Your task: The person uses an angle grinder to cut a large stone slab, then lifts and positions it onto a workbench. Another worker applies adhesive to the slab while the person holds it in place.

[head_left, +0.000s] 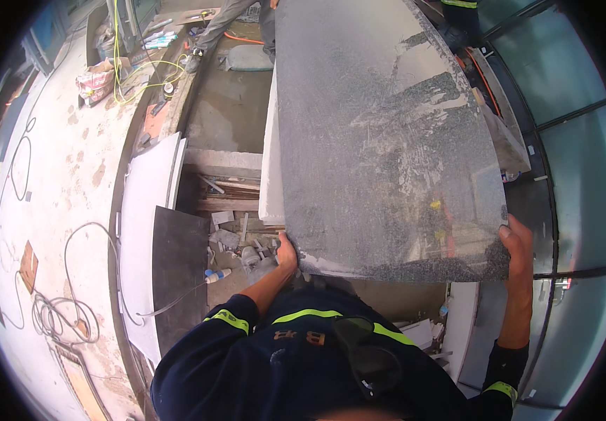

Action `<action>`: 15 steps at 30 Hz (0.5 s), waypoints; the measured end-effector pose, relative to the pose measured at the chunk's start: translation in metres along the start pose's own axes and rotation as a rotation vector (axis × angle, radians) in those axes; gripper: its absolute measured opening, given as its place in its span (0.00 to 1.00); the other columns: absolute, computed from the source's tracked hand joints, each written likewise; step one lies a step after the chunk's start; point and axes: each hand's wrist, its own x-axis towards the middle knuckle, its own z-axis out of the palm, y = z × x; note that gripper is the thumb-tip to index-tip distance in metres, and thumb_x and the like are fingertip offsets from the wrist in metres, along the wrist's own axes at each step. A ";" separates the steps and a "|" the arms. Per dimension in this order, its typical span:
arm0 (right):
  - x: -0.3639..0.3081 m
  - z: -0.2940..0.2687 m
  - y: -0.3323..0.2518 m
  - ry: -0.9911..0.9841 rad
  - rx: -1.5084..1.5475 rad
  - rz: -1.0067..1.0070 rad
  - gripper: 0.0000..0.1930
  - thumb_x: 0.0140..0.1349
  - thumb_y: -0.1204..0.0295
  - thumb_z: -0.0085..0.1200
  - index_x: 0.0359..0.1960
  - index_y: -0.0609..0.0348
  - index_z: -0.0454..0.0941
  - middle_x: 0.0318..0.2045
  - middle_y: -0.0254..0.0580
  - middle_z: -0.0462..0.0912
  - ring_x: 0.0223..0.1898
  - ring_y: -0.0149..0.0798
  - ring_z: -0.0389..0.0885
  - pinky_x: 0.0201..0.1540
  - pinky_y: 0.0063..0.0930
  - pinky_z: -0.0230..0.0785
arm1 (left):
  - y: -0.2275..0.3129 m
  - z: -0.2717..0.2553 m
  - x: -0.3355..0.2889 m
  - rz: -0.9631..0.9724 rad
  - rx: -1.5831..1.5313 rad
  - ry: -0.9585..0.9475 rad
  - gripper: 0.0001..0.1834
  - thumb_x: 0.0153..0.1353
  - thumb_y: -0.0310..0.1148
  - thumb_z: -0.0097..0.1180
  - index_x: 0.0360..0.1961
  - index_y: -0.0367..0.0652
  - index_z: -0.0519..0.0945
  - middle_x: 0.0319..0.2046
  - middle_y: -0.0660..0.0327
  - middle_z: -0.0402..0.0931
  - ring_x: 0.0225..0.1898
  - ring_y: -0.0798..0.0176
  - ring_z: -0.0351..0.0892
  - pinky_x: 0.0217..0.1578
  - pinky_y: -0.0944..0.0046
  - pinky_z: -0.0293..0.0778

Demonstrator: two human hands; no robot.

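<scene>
A large dark grey stone slab (387, 161), speckled and streaked with pale dust, spreads out before me. Its near end curves across just ahead of my body. My left hand (287, 254) is closed on the slab's near left corner, with the fingers partly hidden beneath. At the near right corner, my right hand (518, 242) grips the side edge, its thumb by the rim. The slab's far end runs out at the top, where another person's hand (274, 3) is at its left edge. A white panel (271, 168) shows along its left side.
More panels, one white (141, 182) and one dark (180, 263), lie at my left. Rubble (227, 237) and a blue-and-white bottle (217, 276) are below. A co-worker's legs (222, 31) stand beyond. Coiled cable (61, 319) lies far left; glass panels (577, 182) line the right.
</scene>
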 end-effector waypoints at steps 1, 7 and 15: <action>-0.008 -0.001 -0.009 -0.071 0.046 -0.007 0.30 0.70 0.57 0.57 0.64 0.73 0.78 0.49 0.43 0.79 0.53 0.36 0.78 0.56 0.29 0.69 | -0.002 0.000 0.006 -0.066 -0.082 -0.058 0.59 0.72 0.74 0.36 0.70 0.17 0.73 0.69 0.34 0.76 0.70 0.41 0.77 0.72 0.49 0.66; -0.014 0.013 -0.055 -0.253 0.214 -0.229 0.28 0.62 0.57 0.58 0.54 0.74 0.80 0.34 0.32 0.81 0.35 0.24 0.74 0.38 0.24 0.64 | -0.009 0.002 0.018 -0.020 -0.183 -0.141 0.60 0.72 0.75 0.38 0.74 0.19 0.68 0.71 0.38 0.74 0.72 0.45 0.74 0.73 0.52 0.65; -0.021 0.024 -0.041 -0.251 0.246 -0.473 0.27 0.55 0.56 0.59 0.46 0.71 0.80 0.27 0.35 0.76 0.27 0.27 0.69 0.32 0.28 0.60 | -0.001 -0.008 0.005 0.173 -0.161 -0.236 0.59 0.75 0.75 0.37 0.76 0.21 0.65 0.71 0.40 0.74 0.70 0.46 0.76 0.71 0.52 0.69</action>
